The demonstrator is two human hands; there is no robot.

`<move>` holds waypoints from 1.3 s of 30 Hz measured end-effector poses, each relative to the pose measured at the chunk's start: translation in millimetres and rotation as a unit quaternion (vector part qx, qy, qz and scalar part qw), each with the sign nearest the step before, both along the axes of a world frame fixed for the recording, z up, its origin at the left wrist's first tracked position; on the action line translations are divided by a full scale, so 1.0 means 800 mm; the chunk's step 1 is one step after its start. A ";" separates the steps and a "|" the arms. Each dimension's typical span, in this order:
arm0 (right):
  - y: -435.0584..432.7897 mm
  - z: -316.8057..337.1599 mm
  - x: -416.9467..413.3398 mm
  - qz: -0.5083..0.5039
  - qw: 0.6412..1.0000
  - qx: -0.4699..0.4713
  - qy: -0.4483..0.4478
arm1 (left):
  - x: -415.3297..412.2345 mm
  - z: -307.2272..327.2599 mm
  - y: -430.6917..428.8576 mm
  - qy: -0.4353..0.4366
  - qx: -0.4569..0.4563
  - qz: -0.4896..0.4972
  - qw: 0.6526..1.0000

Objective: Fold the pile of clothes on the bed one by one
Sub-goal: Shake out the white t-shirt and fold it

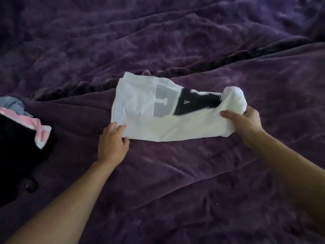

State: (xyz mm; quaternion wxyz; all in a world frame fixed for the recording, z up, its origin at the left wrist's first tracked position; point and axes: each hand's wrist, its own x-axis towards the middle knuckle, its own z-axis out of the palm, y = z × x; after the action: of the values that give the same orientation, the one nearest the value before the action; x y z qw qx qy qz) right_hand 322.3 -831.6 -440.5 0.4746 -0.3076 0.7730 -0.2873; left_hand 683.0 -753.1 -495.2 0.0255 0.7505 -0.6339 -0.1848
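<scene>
Tension is what this fold needs, and both hands are placed to give it. The white shirt (149, 124) lies crosswise near the middle of the purple blanket (175, 182), already doubled into a long band, with its black and grey lettering (193, 104) facing up. The left hand (112, 143) pinches the near left corner, fingers on top of the cloth and thumb at the edge. The right hand (244, 120) grips the right end, thumb over the top and fingers curled round a bunched lump of fabric that rises above the knuckles. That bunching looks like the weak spot: if the end goes down as it is, the lump will probably be sealed into the fold. A good move, I judge, would be to draw the two hands gently apart so the band goes flat, shake or smooth out the gathered end, then bring the right end across to meet the left edge, matching the corners before pressing the crease. The soft, rumpled blanket gives little support, so a sweep of the palm afterwards should help. At the left edge of the view wait a black garment (17, 147), a pink and white piece (35, 125) and some blue denim (12, 103), well apart from the shirt.
</scene>
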 end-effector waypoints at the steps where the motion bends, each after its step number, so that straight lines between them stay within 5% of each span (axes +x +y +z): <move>1: -0.011 0.019 0.020 0.030 0.999 -0.024 0.010 | 0.009 0.009 0.002 0.011 -0.006 0.032 0.999; 5: -0.054 0.067 0.148 0.228 0.965 -0.094 0.090 | 0.050 0.035 0.018 0.011 0.005 0.130 0.991; 8: -0.061 0.067 0.246 0.388 0.919 -0.060 0.020 | 0.076 0.042 0.033 0.010 0.013 0.166 0.986; 10: -0.061 0.048 0.268 0.415 0.908 -0.053 0.026 | 0.086 0.046 0.038 0.005 0.000 0.173 0.985; 12: -0.056 0.024 0.254 0.434 0.888 -0.087 0.128 | 0.087 0.045 0.040 -0.025 -0.031 0.123 0.992; 17: 0.015 -0.049 0.204 0.600 0.717 -0.138 0.327 | 0.035 0.009 0.025 -0.104 -0.050 -0.141 0.983; 20: 0.035 -0.096 0.202 0.652 0.632 -0.111 0.404 | 0.011 -0.022 -0.008 -0.152 -0.041 -0.167 0.973; 23: 0.021 -0.123 0.208 0.611 0.649 -0.129 0.435 | 0.001 -0.043 -0.041 -0.190 -0.027 -0.137 0.972; 30: 0.031 -0.075 0.166 0.574 0.718 -0.153 0.362 | -0.003 0.007 -0.036 -0.096 -0.024 -0.123 0.987; 39: 0.173 0.080 0.058 0.598 0.758 0.042 0.256 | -0.079 0.135 0.079 -0.032 0.054 -0.277 0.959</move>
State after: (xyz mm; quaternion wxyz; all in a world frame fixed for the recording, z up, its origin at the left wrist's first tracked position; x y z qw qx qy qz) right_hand 368.7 -693.2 -376.1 0.3469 -0.7490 0.5359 0.1774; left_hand 620.0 -690.1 -387.4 -0.0880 0.5517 -0.8063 -0.1945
